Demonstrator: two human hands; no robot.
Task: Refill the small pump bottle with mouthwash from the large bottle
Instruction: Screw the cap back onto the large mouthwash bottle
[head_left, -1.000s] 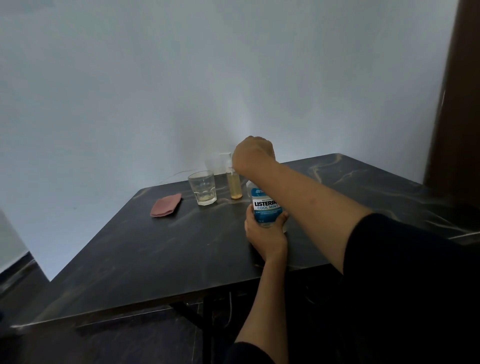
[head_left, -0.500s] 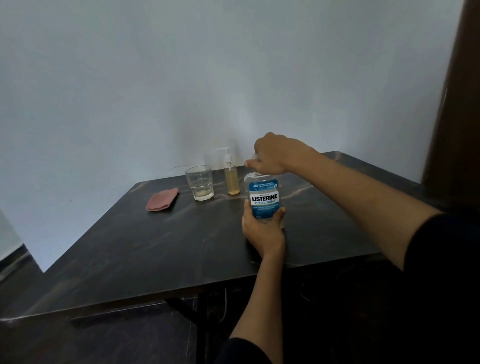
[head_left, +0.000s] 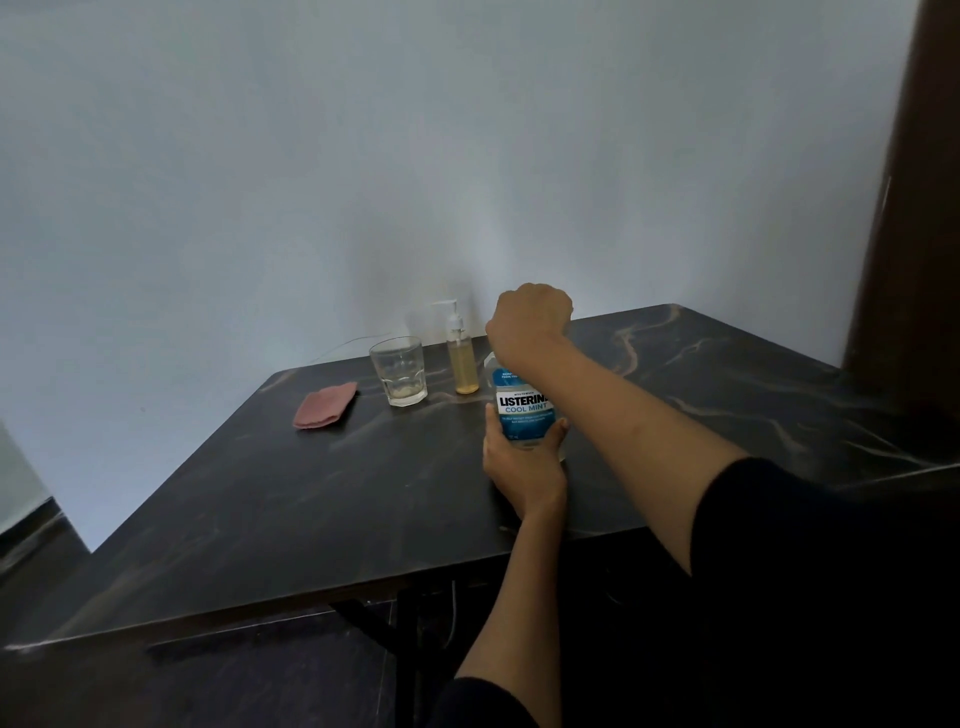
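Note:
The large mouthwash bottle (head_left: 521, 408), clear with a blue and white label, stands upright on the dark table (head_left: 363, 493). My left hand (head_left: 522, 457) grips its lower body from the front. My right hand (head_left: 527, 322) is closed over the bottle's top, hiding the cap. The small pump bottle (head_left: 462, 353), clear with yellowish liquid and a white pump head, stands just left of the large bottle, near the wall.
A drinking glass (head_left: 399, 370) with a little residue stands left of the pump bottle. A folded pink cloth (head_left: 324, 405) lies further left. A dark door frame (head_left: 904, 208) rises at the right. The wall is close behind the table.
My right hand has turned on the bottle's top, from fingers pointing left to a fist seen from behind. My left hand keeps its hold on the bottle.

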